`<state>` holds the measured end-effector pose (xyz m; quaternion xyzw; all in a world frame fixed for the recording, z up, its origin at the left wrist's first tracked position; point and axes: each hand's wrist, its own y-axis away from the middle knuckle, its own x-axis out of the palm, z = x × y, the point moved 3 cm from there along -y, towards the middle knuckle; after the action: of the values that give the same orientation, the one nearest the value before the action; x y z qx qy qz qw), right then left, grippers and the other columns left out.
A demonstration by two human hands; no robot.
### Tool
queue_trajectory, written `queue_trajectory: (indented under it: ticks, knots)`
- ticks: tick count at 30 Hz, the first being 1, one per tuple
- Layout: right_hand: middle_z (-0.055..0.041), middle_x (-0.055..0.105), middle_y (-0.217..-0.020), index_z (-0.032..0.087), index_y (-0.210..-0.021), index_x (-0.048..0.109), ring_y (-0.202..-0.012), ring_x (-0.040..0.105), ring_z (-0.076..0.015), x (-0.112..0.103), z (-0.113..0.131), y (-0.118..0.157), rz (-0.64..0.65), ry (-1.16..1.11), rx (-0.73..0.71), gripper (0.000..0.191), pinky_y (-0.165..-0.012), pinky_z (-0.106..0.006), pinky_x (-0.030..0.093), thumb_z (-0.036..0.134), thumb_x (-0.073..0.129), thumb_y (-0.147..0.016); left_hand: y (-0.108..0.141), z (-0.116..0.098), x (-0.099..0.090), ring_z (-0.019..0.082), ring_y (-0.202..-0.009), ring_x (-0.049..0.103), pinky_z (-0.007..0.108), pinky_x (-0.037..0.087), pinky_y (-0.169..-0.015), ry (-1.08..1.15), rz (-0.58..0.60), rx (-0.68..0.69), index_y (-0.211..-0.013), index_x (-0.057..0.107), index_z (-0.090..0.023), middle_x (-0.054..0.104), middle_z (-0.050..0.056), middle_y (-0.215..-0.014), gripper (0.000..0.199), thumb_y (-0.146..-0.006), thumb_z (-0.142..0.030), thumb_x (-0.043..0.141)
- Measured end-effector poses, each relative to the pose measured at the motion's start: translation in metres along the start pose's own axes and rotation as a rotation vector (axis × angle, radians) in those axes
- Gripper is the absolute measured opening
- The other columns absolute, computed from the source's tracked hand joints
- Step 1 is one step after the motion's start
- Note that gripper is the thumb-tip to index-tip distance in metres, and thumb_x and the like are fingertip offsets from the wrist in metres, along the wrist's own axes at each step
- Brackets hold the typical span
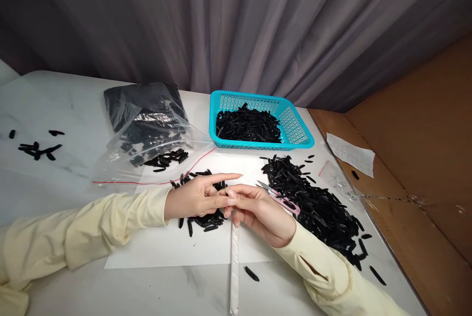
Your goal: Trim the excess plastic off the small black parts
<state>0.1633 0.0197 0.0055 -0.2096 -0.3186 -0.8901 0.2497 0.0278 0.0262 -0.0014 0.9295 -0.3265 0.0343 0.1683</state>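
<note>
My left hand and my right hand meet at the fingertips above a white sheet of paper. The thumb and fingers of each are pinched together, while my left index finger points out straight. Whatever lies between the fingertips is too small and hidden to make out. Beneath my left hand is a small pile of slim black pieces. A white patterned strip runs from below my fingers toward the front edge; I cannot tell whether my right hand touches it. Pink-handled scissors lie beside my right hand.
A large heap of black pieces spreads on the right. Behind stands a turquoise basket holding more. A clear zip bag of black pieces lies back left. A brown cardboard panel borders the right; a grey curtain hangs behind.
</note>
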Motion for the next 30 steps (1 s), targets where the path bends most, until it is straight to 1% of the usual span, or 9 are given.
queue_trajectory:
  ticks: [4,7,9,13,17,20,23,26,30]
  knots:
    - [0.0012,0.061,-0.059,0.010,-0.081,0.068,-0.052,0.056,-0.0037,-0.003,0.005,0.001,0.015,-0.048,0.013,0.023,-0.052,-0.013,0.047,0.022,0.077,-0.064,0.001,0.000,-0.002,0.003,-0.032,0.020,0.014,0.018,-0.029,-0.009,0.031,0.022,-0.132,0.042,-0.007,0.027,-0.012,-0.040,0.060,-0.083,-0.040,0.054]
    - [0.0031,0.061,-0.056,0.012,-0.074,0.065,-0.049,0.056,-0.0033,-0.005,0.009,0.001,-0.028,-0.054,-0.017,0.021,-0.050,-0.012,0.047,0.020,0.079,-0.060,0.002,-0.002,-0.003,0.003,-0.032,0.021,0.015,0.017,-0.030,-0.028,-0.015,0.040,-0.132,0.043,-0.008,0.026,-0.012,-0.039,0.058,-0.084,-0.038,0.053]
    - [0.0038,0.061,-0.056,0.012,-0.068,0.061,-0.048,0.056,-0.0033,-0.006,0.010,0.001,-0.082,-0.039,-0.025,0.021,-0.051,-0.012,0.048,0.019,0.079,-0.060,0.003,-0.003,-0.002,0.004,-0.033,0.022,0.016,0.017,-0.032,-0.074,-0.044,0.081,-0.129,0.047,-0.006,0.027,-0.011,-0.038,0.054,-0.085,-0.037,0.052]
    - [0.0035,0.061,-0.057,0.013,-0.069,0.060,-0.050,0.058,-0.0041,-0.009,0.009,0.000,-0.139,-0.019,-0.025,0.020,-0.052,-0.012,0.050,0.020,0.078,-0.063,0.004,-0.002,-0.001,0.004,-0.035,0.023,0.018,0.019,-0.034,-0.191,-0.096,0.177,-0.119,0.058,-0.005,0.027,-0.010,-0.039,0.046,-0.086,-0.036,0.048]
    - [0.0010,0.062,-0.058,0.010,-0.071,0.063,-0.052,0.059,-0.0042,-0.009,0.010,-0.002,-0.113,-0.054,0.008,0.018,-0.055,-0.011,0.052,0.026,0.073,-0.070,0.006,-0.003,-0.002,0.004,-0.035,0.025,0.018,0.024,-0.035,-0.252,-0.186,0.264,-0.116,0.060,-0.004,0.030,-0.008,-0.040,0.045,-0.085,-0.034,0.048]
    - [-0.0037,0.065,-0.067,0.008,-0.074,0.065,-0.054,0.061,-0.0057,-0.007,0.010,-0.002,-0.073,-0.094,0.039,0.022,-0.058,-0.014,0.054,0.030,0.067,-0.076,0.007,-0.006,-0.003,0.005,-0.035,0.025,0.018,0.023,-0.034,-0.273,-0.244,0.303,-0.114,0.061,-0.002,0.029,-0.008,-0.040,0.046,-0.086,-0.035,0.045]
    - [-0.0070,0.067,-0.074,0.006,-0.077,0.066,-0.056,0.062,-0.0068,-0.004,0.011,0.000,-0.033,-0.090,0.032,0.025,-0.058,-0.016,0.055,0.031,0.063,-0.079,0.009,-0.007,-0.003,0.005,-0.034,0.025,0.018,0.024,-0.034,-0.316,-0.283,0.349,-0.111,0.063,-0.001,0.028,-0.008,-0.040,0.045,-0.087,-0.034,0.045]
    - [-0.0066,0.067,-0.072,0.006,-0.077,0.068,-0.056,0.062,-0.0065,-0.003,0.012,0.002,-0.011,-0.066,0.003,0.026,-0.059,-0.015,0.053,0.032,0.065,-0.078,0.010,-0.007,-0.002,0.005,-0.035,0.026,0.018,0.026,-0.034,-0.344,-0.312,0.372,-0.112,0.062,0.000,0.028,-0.008,-0.041,0.045,-0.087,-0.033,0.045]
    - [-0.0028,0.065,-0.064,0.009,-0.075,0.069,-0.058,0.060,-0.0058,0.000,0.015,0.006,-0.013,-0.044,-0.013,0.014,-0.061,-0.014,0.051,0.023,0.070,-0.073,0.011,-0.007,-0.002,0.005,-0.035,0.026,0.017,0.029,-0.035,-0.375,-0.325,0.398,-0.114,0.061,-0.001,0.028,-0.008,-0.042,0.044,-0.088,-0.032,0.044]
